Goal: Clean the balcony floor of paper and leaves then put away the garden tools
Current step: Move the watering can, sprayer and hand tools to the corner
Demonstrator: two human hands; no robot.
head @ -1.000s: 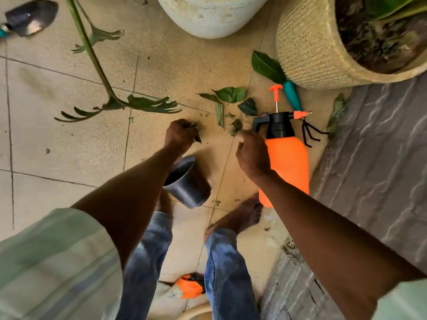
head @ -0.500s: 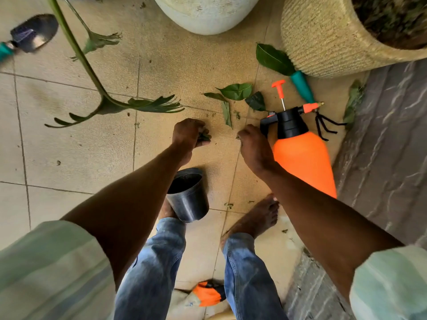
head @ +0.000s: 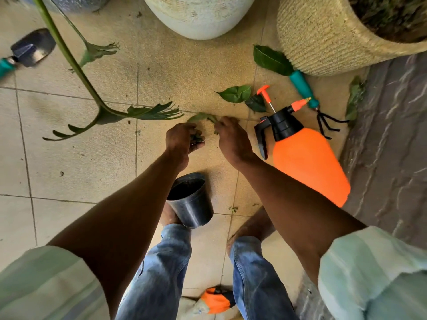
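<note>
Head view. The left hand (head: 182, 139) is curled around a small bunch of dark leaf scraps (head: 197, 138). The right hand (head: 232, 139) pinches one end of a long green leaf (head: 202, 117), which lies on the tiled floor (head: 69, 169) just beyond both hands, its long axis running left to right; the leaf is dull green and slightly arched. Two more leaves (head: 235, 94) lie farther out, near the orange sprayer (head: 307, 158), which is tipped with its black head toward the hands. A teal-handled hand rake (head: 307, 93) points its black tines toward the lower right beside the woven planter (head: 318, 35). A trowel (head: 30, 50) lies at far left. A black pot (head: 191, 199) stands between the forearms.
</note>
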